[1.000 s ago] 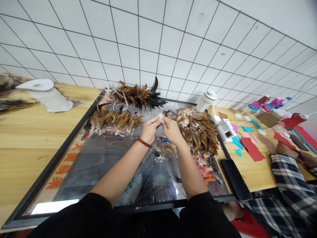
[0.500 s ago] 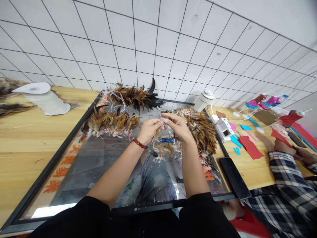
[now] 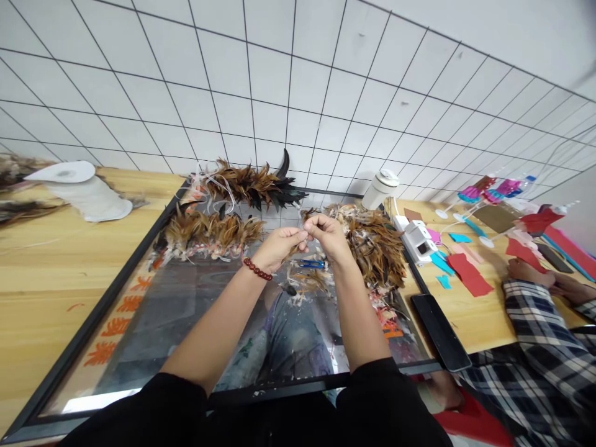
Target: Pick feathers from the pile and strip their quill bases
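L hand [image 3: 278, 247] & R hand [image 3: 330, 238] pinched tog., can't tell on what; feather pile [image 3: 379, 248] R, 2 feather strips [image 3: 214, 233] L.

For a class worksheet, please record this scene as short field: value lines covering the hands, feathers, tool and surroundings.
Hands: left hand and right hand brought together, fingertips pinched
Held item: too small to identify
Left wrist: beaded bracelet
Feathers: brown bundle on the left, dark-ended bundle behind it, large pile on the right
Tool: blue tool lying near the hands
Right side: white bottle, black phone
Neighbour: plaid sleeve at far right
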Action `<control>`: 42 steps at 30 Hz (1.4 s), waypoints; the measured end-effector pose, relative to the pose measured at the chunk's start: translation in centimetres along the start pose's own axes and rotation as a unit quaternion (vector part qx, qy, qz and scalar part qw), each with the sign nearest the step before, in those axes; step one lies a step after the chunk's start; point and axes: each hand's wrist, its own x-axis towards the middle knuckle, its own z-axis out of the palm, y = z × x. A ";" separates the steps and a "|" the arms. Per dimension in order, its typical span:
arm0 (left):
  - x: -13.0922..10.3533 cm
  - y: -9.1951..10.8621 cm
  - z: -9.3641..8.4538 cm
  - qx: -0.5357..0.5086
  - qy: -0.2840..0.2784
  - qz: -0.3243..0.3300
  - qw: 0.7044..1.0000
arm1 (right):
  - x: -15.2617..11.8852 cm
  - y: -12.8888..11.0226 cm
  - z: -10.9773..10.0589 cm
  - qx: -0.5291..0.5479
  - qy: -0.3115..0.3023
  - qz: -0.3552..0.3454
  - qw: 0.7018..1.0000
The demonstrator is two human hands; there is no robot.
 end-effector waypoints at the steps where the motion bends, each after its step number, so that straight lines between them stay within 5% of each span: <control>1: 0.0 0.0 0.0 0.000 0.017 0.003 1.000 | 0.2 0.3 0.1 0.018 0.027 0.003 0.999; 6: 0.0 0.4 0.0 0.049 0.078 0.031 0.995 | 1.0 0.7 -1.1 0.068 0.174 0.011 0.982; 12: -0.1 0.7 0.1 0.106 0.104 0.057 0.987 | -1.3 -0.7 -1.1 -0.034 0.067 0.036 0.997; 14: -0.3 0.8 0.4 0.124 0.109 0.068 0.984 | -2.4 -1.1 -0.3 -0.049 0.081 -0.004 0.995; 18: -1.0 0.8 1.7 0.092 0.047 0.045 0.994 | -3.7 -0.8 0.7 -0.084 0.161 -0.085 0.980; 22: -1.6 -0.6 2.7 -0.027 -0.015 -0.019 0.999 | -3.7 0.2 -0.3 0.054 0.266 -0.052 0.961; 25: -1.9 -1.6 2.0 -0.066 0.027 -0.046 0.996 | -4.3 0.4 -1.9 0.114 0.311 -0.034 0.943; 27: -1.9 -1.8 0.8 -0.099 0.108 -0.064 0.987 | -5.2 0.4 -2.8 0.121 0.333 -0.034 0.935; 30: -2.0 -1.6 -0.5 -0.117 0.209 -0.039 0.970 | -6.5 0.7 -2.7 0.076 0.291 -0.008 0.954; 38: -4.1 -2.0 1.1 -0.078 0.047 -0.117 0.989 | -8.2 2.7 1.6 -0.013 0.170 0.006 0.985; 42: -4.4 -2.9 1.5 -0.117 0.049 -0.085 0.988 | -8.3 2.8 1.4 0.036 0.155 0.036 0.987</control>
